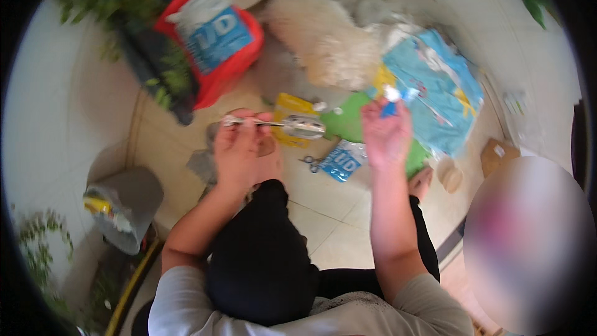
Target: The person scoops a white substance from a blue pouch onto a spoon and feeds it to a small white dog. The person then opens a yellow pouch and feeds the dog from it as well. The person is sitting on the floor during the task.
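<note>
Head view: left hand (239,148) pinches a shiny metal utensil (303,127) over a yellow packet (288,104), right hand (387,134) grips a small blue-and-white object (389,109), and a nudge from the nearby fluffy animal (318,32) could, as I judge it, jolt either loose.

In the left hand (239,149), a utensil (303,127) is over a pouch (291,107); scissors (310,163) lie before it, a cloth (444,109) right, a bin (140,196) far left.

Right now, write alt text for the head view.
A person's left hand holds a shiny metal utensil and the right hand a small blue-and-white item; beyond them are a fluffy cream animal and a turquoise cloth.
</note>
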`<state>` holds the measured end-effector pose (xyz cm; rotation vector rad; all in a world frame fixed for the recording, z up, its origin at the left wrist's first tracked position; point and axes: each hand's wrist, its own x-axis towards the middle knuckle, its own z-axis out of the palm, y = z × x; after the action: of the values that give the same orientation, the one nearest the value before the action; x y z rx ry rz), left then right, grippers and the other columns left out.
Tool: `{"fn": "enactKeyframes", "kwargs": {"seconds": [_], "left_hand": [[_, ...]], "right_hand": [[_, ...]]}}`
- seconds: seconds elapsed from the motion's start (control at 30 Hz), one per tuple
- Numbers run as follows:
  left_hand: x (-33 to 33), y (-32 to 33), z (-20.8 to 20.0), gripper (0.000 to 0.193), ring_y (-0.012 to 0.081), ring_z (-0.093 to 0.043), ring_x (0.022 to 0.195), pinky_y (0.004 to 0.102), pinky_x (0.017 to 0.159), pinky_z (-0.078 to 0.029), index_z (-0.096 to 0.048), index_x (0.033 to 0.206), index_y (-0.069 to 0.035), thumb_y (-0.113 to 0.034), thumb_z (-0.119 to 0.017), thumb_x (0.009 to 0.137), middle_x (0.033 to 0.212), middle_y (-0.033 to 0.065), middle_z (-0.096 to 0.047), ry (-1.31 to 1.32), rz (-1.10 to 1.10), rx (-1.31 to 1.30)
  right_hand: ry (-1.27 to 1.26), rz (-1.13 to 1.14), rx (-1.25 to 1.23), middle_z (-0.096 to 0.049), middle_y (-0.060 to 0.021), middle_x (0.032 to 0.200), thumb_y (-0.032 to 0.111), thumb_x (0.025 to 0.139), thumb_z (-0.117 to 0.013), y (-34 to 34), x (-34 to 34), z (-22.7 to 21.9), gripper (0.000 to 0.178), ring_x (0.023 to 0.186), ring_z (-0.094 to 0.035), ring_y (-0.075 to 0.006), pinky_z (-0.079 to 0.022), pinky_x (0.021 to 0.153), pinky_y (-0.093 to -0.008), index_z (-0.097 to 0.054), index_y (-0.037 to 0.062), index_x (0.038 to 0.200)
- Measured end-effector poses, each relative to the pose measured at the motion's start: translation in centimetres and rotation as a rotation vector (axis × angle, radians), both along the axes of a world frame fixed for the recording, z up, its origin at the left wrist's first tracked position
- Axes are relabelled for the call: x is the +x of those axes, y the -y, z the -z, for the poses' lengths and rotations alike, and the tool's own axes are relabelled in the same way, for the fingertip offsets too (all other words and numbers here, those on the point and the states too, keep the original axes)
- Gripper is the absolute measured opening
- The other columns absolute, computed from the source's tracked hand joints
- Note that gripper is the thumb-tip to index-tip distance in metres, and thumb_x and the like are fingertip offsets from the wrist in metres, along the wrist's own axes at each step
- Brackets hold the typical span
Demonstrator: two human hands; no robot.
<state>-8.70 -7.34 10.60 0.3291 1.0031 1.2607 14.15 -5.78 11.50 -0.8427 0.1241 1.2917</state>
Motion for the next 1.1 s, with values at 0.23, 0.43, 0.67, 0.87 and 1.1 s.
{"fn": "enactKeyframes", "kwargs": {"seconds": [0.23, 0.43, 0.67, 0.87, 1.1], "left_hand": [[-4.8, 3.9, -1.5, 0.010, 0.0165, -0.055, 0.073, 0.0276, 0.070, -0.045, -0.049, 0.096, -0.005, -0.009, -0.044, 0.087, 0.092, 0.0145, -0.058, 0.033, -0.121, 0.002], [-11.0, 10.0, -4.2, 0.010, 0.0155, -0.054, 0.072, 0.0272, 0.069, -0.046, -0.048, 0.096, -0.005, -0.009, -0.044, 0.088, 0.091, 0.0133, -0.058, -0.011, -0.329, -0.108], [-16.5, 16.4, -5.7, 0.010, 0.0135, -0.054, 0.072, 0.0261, 0.069, -0.046, -0.047, 0.094, -0.004, -0.010, -0.044, 0.088, 0.093, 0.0125, -0.058, -0.022, -0.545, -0.123], [-17.9, 18.2, -5.0, 0.009, 0.0125, -0.054, 0.071, 0.0249, 0.068, -0.046, -0.047, 0.094, -0.004, -0.010, -0.044, 0.088, 0.092, 0.0119, -0.059, 0.044, -0.608, -0.061], [-18.8, 19.2, -4.9, 0.010, 0.0121, -0.055, 0.072, 0.0247, 0.068, -0.046, -0.048, 0.095, -0.004, -0.011, -0.044, 0.088, 0.092, 0.0110, -0.059, 0.039, -0.593, -0.107]], "right_hand": [[0.679, -0.328, 0.211, -0.054, -0.0091, 0.094, 0.007, 0.076, -0.056, 0.6, -2.6, -4.1, 0.017, 0.087, -0.050, -0.0161, -0.037, 0.082, -0.0303, -0.049, 0.0018, 0.091], [0.998, -0.764, 0.410, -0.052, -0.0076, 0.087, 0.001, 0.072, -0.057, 0.0, -11.3, -12.8, 0.015, 0.083, -0.048, -0.0144, -0.036, 0.078, -0.0270, -0.050, 0.0019, 0.085], [1.389, -1.289, 0.870, -0.051, -0.0049, 0.069, 0.007, 0.065, -0.064, 2.2, -29.4, -21.3, 0.013, 0.061, -0.050, -0.0126, -0.040, 0.056, -0.0242, -0.054, 0.0026, 0.073], [0.881, -1.708, 0.570, -0.056, -0.0123, 0.099, 0.033, 0.074, -0.062, 6.8, -43.7, -20.3, 0.051, 0.078, -0.055, -0.0160, -0.044, 0.066, -0.0278, -0.047, -0.0030, 0.106], [0.999, -1.662, 0.512, -0.046, -0.0107, 0.119, 0.028, 0.085, -0.049, 4.4, -38.6, -19.4, 0.056, 0.095, -0.052, -0.0157, -0.040, 0.081, -0.0281, -0.027, -0.0014, 0.127]]}}
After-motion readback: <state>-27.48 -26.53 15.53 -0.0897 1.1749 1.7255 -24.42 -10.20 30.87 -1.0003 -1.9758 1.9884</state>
